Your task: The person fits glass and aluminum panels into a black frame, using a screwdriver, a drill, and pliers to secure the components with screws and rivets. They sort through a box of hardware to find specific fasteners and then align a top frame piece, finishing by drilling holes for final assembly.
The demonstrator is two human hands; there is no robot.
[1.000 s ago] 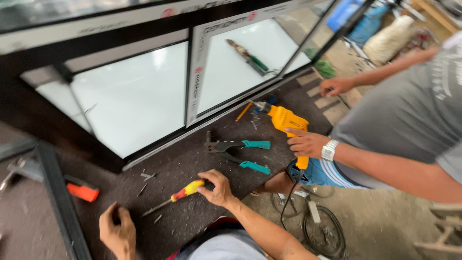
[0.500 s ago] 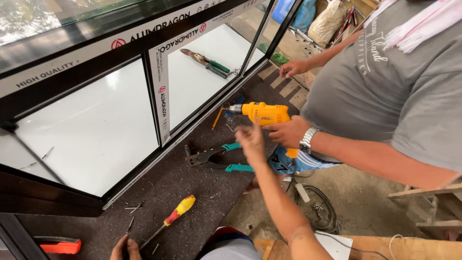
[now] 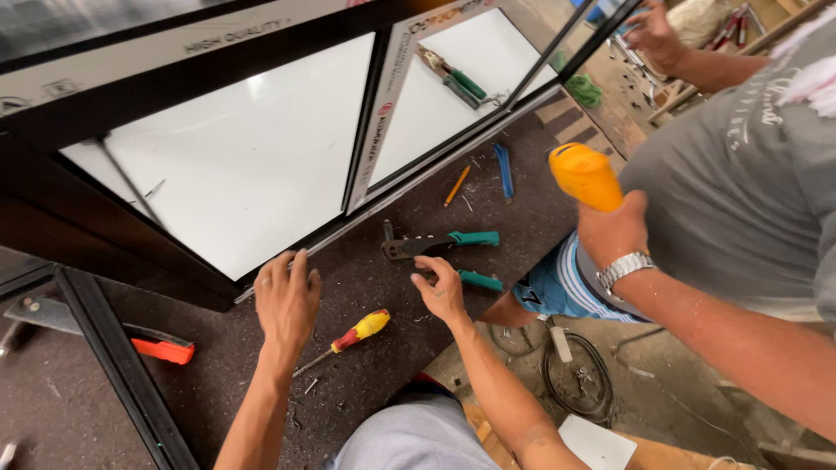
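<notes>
Dark worktop [image 3: 218,383]: a red-and-yellow screwdriver [image 3: 353,335] lies by the near edge, an orange-handled tool [image 3: 161,350] toward the left edge, and an orange pencil [image 3: 457,184] just beside a blue strip-like tool [image 3: 503,170] toward the far right corner. A pair of green-handled pliers [image 3: 453,77] rests on a white panel [image 3: 244,165] at the far side. Off the right edge, a co-worker in a grey shirt [image 3: 740,183] holds a yellow power drill [image 3: 585,177]; a cable coil [image 3: 579,383] lies on the floor below.

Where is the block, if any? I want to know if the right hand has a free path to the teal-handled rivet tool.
Nothing visible blocks it. The right hand rests on the dark worktop, right beside the rivet tool, fingers near its lower handle. The co-worker's hand with the yellow drill stands off to the side.
</notes>
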